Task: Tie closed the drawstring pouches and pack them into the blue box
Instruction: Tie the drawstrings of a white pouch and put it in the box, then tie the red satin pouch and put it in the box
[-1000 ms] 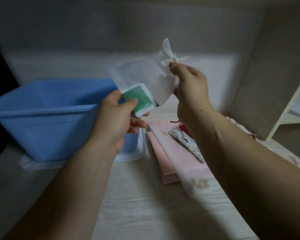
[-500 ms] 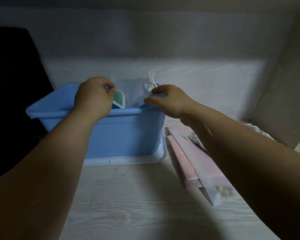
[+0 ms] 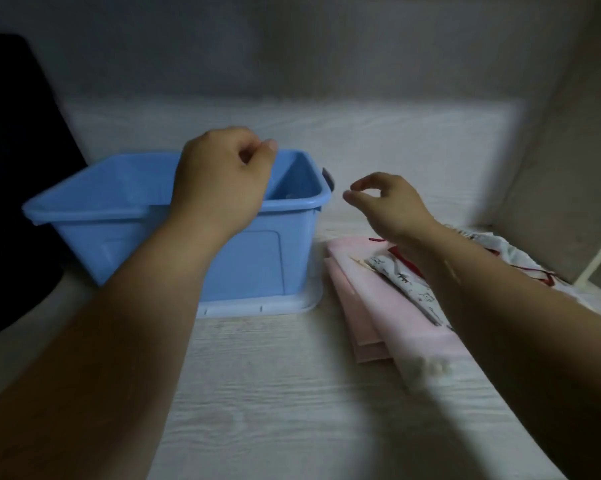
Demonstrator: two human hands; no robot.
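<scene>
Left hand (image 3: 222,188) hovers over the blue box (image 3: 146,237), fingers curled, apparently empty. Right hand (image 3: 389,206), fingers loosely apart, holds nothing. Take the patterned pouch (image 3: 406,289) from the pink stack (image 3: 378,306); pull its cord tight before knotting.

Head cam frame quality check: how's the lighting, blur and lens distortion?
Head view: dim, with a lit patch across the table centre and heavy darkening at the left edge and lower corners. Head view: soft overall, print on the patterned pouch smeared; no glare. Head view: wide-angle bowing curves the blue box rim.
</scene>
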